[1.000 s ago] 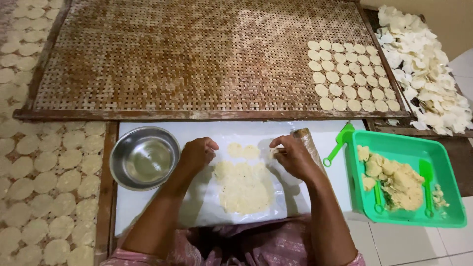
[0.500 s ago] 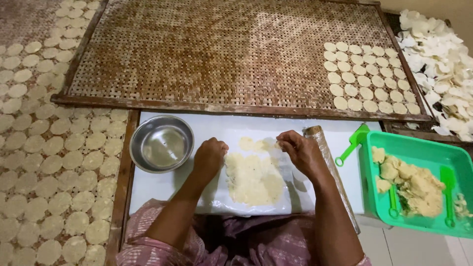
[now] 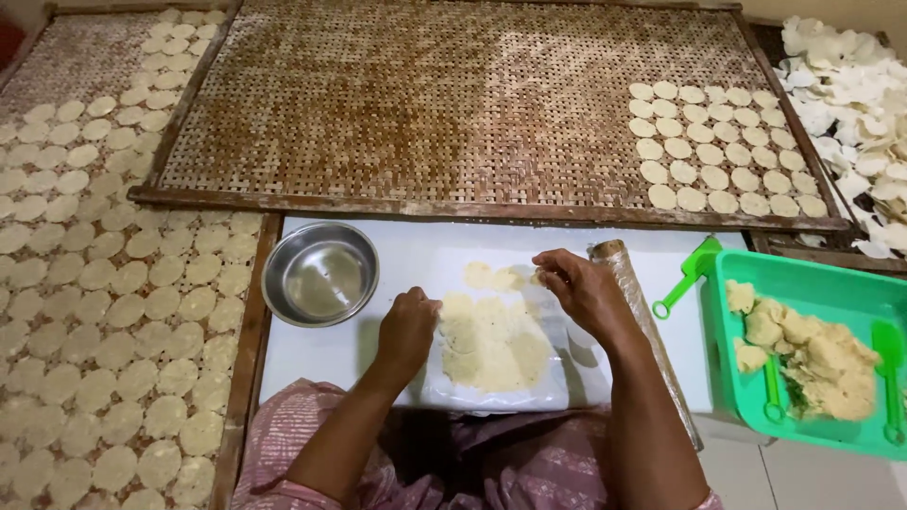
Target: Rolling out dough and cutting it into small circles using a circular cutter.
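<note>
Your green tray (image 3: 855, 281) at the board's right edge holds dough lumps (image 3: 820, 355); the steel bowl (image 3: 319, 274) looks empty. Your left hand (image 3: 408, 326) presses curled on flattened dough (image 3: 491, 340); your right hand (image 3: 584, 288) pinches a dough disc (image 3: 535, 278).

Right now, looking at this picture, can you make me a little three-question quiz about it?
1. True or false: the metal bowl sits beside the left hand.
2. What colour is the tray holding the lumps of dough?
3. Where do the neat rows of dough rounds lie on the big woven mat? A) left end B) middle C) right end

Key: 1 true; 2 green; 3 C
</note>
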